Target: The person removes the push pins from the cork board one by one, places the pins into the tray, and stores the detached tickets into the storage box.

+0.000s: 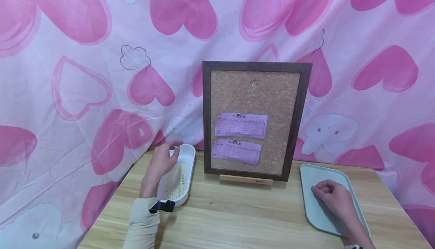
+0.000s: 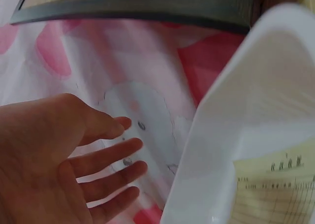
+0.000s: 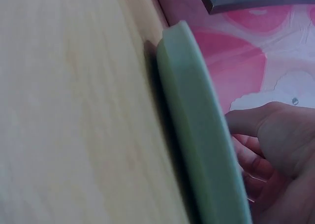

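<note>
My left hand (image 1: 165, 158) hovers over the far part of a white plastic tray (image 1: 192, 154) on the left. Its fingers are spread and hold nothing in the left wrist view. Inside that tray lies a pale yellow printed form (image 1: 176, 181). On the right, my right hand (image 1: 334, 196) is low over a light green tray (image 1: 307, 173), fingers bent and thumb near the forefinger. The tray's rim covers its fingertips in the right wrist view, so anything small between them is hidden.
A dark-framed cork board (image 1: 272, 98) stands upright on a wooden base (image 1: 244, 180). An upper purple form (image 1: 241, 126) and a lower purple form (image 1: 236, 151) are pinned to it. Metal pins (image 1: 253, 83) cluster near its top. Behind hangs a pink heart-patterned cloth (image 1: 183, 7).
</note>
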The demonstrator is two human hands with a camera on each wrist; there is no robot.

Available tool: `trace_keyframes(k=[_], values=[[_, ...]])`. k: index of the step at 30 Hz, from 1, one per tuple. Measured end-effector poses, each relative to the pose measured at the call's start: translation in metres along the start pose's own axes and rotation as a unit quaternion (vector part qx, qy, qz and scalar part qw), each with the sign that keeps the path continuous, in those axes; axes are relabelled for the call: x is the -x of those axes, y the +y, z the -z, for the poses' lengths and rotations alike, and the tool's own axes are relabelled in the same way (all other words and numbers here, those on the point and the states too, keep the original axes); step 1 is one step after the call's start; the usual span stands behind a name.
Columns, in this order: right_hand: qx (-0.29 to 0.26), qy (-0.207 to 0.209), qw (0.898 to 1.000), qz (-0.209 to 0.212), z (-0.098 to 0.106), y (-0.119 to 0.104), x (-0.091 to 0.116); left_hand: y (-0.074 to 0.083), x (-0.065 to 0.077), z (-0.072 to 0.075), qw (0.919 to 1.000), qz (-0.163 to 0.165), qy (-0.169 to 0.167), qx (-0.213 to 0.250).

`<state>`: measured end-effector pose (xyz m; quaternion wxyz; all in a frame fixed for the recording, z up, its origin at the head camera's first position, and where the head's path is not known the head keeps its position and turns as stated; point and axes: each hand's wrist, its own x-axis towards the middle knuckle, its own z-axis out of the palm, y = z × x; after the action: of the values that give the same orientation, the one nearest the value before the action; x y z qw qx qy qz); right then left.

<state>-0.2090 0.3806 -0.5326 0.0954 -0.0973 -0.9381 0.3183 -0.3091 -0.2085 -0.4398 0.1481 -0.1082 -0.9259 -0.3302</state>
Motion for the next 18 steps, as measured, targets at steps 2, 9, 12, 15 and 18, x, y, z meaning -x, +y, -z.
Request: trace_keyframes(k=[2, 9, 12, 15, 18], values=[[-0.005, 0.016, 1.000, 0.012, 0.000, -0.005, 0.002, 0.007, 0.000, -0.002, 0.9997, -0.010, 0.015, 0.015], [-0.046, 0.069, 0.994, 0.064, 0.002, -0.038, 0.009, 0.036, -0.002, -0.007, 0.9950, -0.070, 0.050, 0.050], [-0.052, 0.097, 0.990, 0.094, 0.001, -0.055, 0.010, 0.046, 0.000, -0.007, 0.9935, -0.083, 0.053, 0.058], [-0.053, 0.116, 0.984, 0.122, 0.001, -0.072, 0.012, 0.054, 0.001, -0.007, 0.9915, -0.093, 0.058, 0.069], [-0.064, 0.125, 0.979, 0.144, 0.002, -0.090, 0.014, 0.062, 0.001, -0.008, 0.9871, -0.113, 0.070, 0.089]])
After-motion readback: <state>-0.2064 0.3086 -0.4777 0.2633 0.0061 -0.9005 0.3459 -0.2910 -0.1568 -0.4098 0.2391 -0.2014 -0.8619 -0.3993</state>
